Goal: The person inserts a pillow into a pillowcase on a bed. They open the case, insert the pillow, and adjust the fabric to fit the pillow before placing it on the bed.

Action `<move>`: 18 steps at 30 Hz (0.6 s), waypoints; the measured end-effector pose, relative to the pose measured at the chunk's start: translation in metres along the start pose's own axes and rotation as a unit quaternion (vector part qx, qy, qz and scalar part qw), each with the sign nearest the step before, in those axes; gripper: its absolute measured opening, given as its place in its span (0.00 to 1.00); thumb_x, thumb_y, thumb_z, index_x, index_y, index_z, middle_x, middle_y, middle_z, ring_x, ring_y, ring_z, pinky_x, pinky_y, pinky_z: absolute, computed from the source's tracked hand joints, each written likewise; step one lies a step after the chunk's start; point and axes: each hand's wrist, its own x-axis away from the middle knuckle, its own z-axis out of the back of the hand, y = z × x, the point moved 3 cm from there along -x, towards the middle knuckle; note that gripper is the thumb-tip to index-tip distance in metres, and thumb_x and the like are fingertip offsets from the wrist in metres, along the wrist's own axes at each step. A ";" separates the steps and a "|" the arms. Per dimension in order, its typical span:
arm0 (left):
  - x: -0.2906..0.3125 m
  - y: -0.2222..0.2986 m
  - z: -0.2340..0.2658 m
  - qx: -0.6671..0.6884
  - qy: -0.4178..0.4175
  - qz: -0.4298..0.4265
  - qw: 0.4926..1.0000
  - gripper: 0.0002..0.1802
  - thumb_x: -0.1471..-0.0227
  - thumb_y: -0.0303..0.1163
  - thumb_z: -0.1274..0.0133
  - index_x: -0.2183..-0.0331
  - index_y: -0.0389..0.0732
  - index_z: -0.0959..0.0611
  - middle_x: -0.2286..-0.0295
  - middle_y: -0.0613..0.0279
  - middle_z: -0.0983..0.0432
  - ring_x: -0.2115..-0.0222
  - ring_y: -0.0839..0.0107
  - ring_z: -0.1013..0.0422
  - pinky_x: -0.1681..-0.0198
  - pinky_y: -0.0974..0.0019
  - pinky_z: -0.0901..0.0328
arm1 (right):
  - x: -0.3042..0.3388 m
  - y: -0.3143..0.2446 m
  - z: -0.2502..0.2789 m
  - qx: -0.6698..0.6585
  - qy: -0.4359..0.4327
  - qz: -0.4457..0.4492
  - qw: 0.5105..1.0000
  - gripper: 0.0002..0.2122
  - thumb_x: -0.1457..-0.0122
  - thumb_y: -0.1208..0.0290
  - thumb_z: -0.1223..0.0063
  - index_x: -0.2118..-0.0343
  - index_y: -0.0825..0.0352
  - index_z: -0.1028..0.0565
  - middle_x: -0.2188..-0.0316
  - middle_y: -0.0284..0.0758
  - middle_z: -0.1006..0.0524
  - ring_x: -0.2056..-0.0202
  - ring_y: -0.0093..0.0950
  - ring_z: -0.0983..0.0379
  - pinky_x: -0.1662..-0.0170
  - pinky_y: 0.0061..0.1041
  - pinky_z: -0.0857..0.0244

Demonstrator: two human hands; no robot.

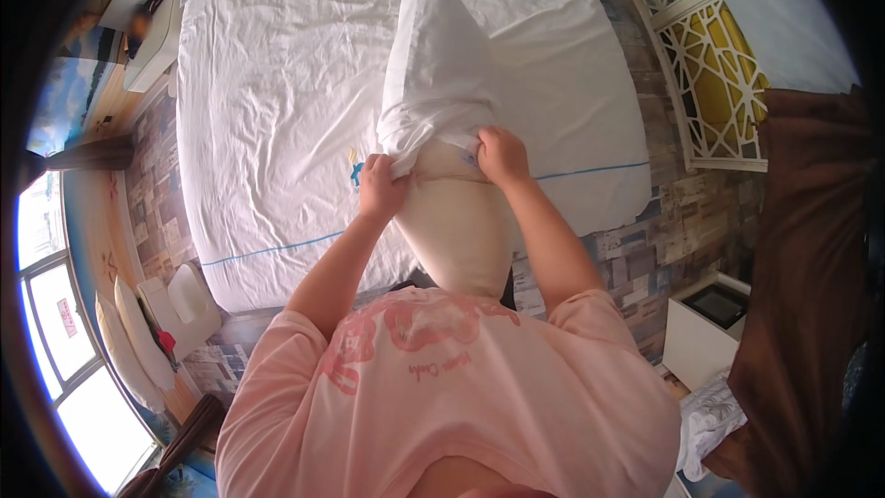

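Observation:
A cream pillow (456, 231) stretches from my body toward the bed, its far part inside a white pillowcase (435, 55). The case lies over the bed with its far corner pointing away from me, and its open edge is bunched around the pillow. My left hand (383, 186) is closed on the left side of that edge. On the right side, my right hand (502, 157) grips the edge too, fingers curled in. Between my hands a strip of the cream pillow shows below the gathered cloth. The pillow's far end is hidden inside the case.
Under the case is a bed with a wrinkled white sheet (267, 129) bearing a blue stripe. A white lattice screen (714, 65) and brown curtain (811, 267) stand at right, near a white cabinet (696, 337). At left are a white chair (189, 304), two pillows (134, 337) and a window (69, 314).

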 end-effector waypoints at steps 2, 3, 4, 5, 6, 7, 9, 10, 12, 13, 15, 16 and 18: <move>0.010 -0.014 -0.003 -0.004 -0.004 -0.007 1.000 0.13 0.58 0.28 0.37 0.67 0.36 0.21 0.64 0.48 0.25 0.61 0.44 0.30 0.56 0.50 0.34 | 0.014 -0.002 0.002 -0.019 -0.018 -0.013 1.000 0.03 0.49 0.77 0.53 0.76 0.66 0.26 0.73 0.40 0.23 0.69 0.44 0.26 0.67 0.44 0.32; 0.011 -0.020 -0.005 -0.006 -0.008 -0.014 1.000 0.13 0.58 0.28 0.38 0.66 0.37 0.21 0.63 0.49 0.25 0.60 0.44 0.31 0.55 0.50 0.35 | 0.024 0.001 0.002 -0.029 -0.024 -0.022 0.999 0.03 0.50 0.77 0.53 0.77 0.66 0.27 0.74 0.40 0.23 0.69 0.45 0.26 0.67 0.44 0.32; 0.010 -0.027 -0.008 -0.006 -0.017 -0.011 1.000 0.13 0.58 0.26 0.39 0.66 0.37 0.21 0.63 0.49 0.25 0.60 0.44 0.31 0.55 0.50 0.35 | 0.034 0.005 0.001 -0.032 -0.029 -0.016 0.999 0.03 0.50 0.77 0.53 0.76 0.66 0.27 0.73 0.40 0.23 0.69 0.45 0.26 0.67 0.45 0.32; 0.011 -0.030 -0.009 -0.005 -0.025 -0.007 1.000 0.13 0.59 0.25 0.40 0.66 0.37 0.21 0.63 0.50 0.25 0.60 0.44 0.31 0.55 0.50 0.35 | 0.048 0.008 0.001 -0.035 -0.035 -0.008 0.999 0.04 0.50 0.76 0.53 0.76 0.66 0.27 0.73 0.40 0.23 0.69 0.45 0.27 0.67 0.45 0.32; 0.012 -0.033 -0.008 -0.005 -0.031 -0.001 1.000 0.12 0.59 0.24 0.41 0.66 0.38 0.21 0.63 0.50 0.25 0.61 0.44 0.31 0.55 0.50 0.35 | 0.061 0.009 0.003 -0.038 -0.043 0.001 0.998 0.04 0.50 0.76 0.54 0.76 0.66 0.26 0.73 0.41 0.23 0.69 0.46 0.27 0.67 0.45 0.32; 0.012 -0.036 -0.007 -0.011 -0.033 -0.014 0.999 0.13 0.59 0.23 0.42 0.66 0.38 0.21 0.63 0.50 0.25 0.60 0.45 0.31 0.55 0.50 0.35 | 0.077 0.011 0.005 -0.029 -0.106 -0.009 0.994 0.03 0.50 0.76 0.53 0.76 0.66 0.26 0.73 0.41 0.23 0.69 0.46 0.27 0.67 0.45 0.32; 0.011 -0.038 -0.002 -0.022 -0.037 -0.042 0.998 0.13 0.60 0.22 0.44 0.66 0.38 0.21 0.64 0.51 0.25 0.59 0.45 0.31 0.55 0.50 0.35 | 0.118 0.000 0.008 -0.058 -0.124 -0.001 0.991 0.03 0.51 0.75 0.52 0.77 0.66 0.27 0.75 0.42 0.24 0.70 0.47 0.28 0.68 0.45 0.33; 0.013 -0.039 0.003 -0.013 -0.034 -0.036 0.999 0.13 0.60 0.21 0.45 0.66 0.38 0.21 0.63 0.51 0.25 0.59 0.45 0.31 0.54 0.50 0.35 | 0.137 -0.007 0.011 -0.098 -0.079 0.017 0.992 0.02 0.52 0.75 0.52 0.77 0.66 0.28 0.76 0.42 0.25 0.71 0.48 0.28 0.68 0.46 0.34; 0.024 -0.037 0.012 0.004 -0.030 -0.022 0.999 0.13 0.59 0.20 0.46 0.66 0.38 0.21 0.63 0.51 0.25 0.58 0.45 0.31 0.54 0.50 0.35 | 0.149 -0.029 0.029 -0.122 -0.078 0.005 0.989 0.01 0.53 0.76 0.51 0.78 0.66 0.29 0.77 0.43 0.27 0.73 0.48 0.30 0.70 0.46 0.36; 0.028 -0.031 0.016 0.024 0.029 -0.037 0.999 0.14 0.60 0.19 0.45 0.66 0.38 0.21 0.65 0.52 0.25 0.59 0.46 0.31 0.54 0.52 0.35 | 0.150 -0.041 0.041 -0.133 -0.078 -0.001 0.988 0.01 0.54 0.76 0.51 0.78 0.66 0.29 0.78 0.43 0.28 0.74 0.49 0.30 0.70 0.46 0.36; 0.032 -0.009 0.026 0.064 0.147 -0.069 0.985 0.15 0.62 0.18 0.43 0.67 0.37 0.21 0.67 0.52 0.25 0.61 0.47 0.29 0.56 0.54 0.34 | 0.144 -0.074 0.067 -0.177 -0.091 0.055 0.978 0.01 0.55 0.77 0.51 0.78 0.66 0.30 0.79 0.43 0.29 0.74 0.49 0.31 0.71 0.45 0.37; 0.031 -0.003 0.030 0.030 0.145 -0.077 0.986 0.14 0.62 0.19 0.43 0.66 0.37 0.20 0.68 0.53 0.25 0.59 0.47 0.29 0.53 0.55 0.34 | 0.142 -0.089 0.081 -0.198 -0.098 0.083 0.972 0.01 0.56 0.78 0.51 0.78 0.67 0.30 0.79 0.43 0.30 0.74 0.49 0.32 0.71 0.45 0.38; 0.033 0.006 0.039 0.021 0.045 -0.138 0.989 0.14 0.61 0.20 0.45 0.66 0.39 0.19 0.66 0.53 0.23 0.59 0.47 0.29 0.54 0.53 0.34 | 0.137 -0.115 0.109 -0.256 -0.130 0.119 0.951 0.01 0.57 0.78 0.52 0.78 0.67 0.30 0.79 0.44 0.29 0.74 0.49 0.32 0.71 0.44 0.38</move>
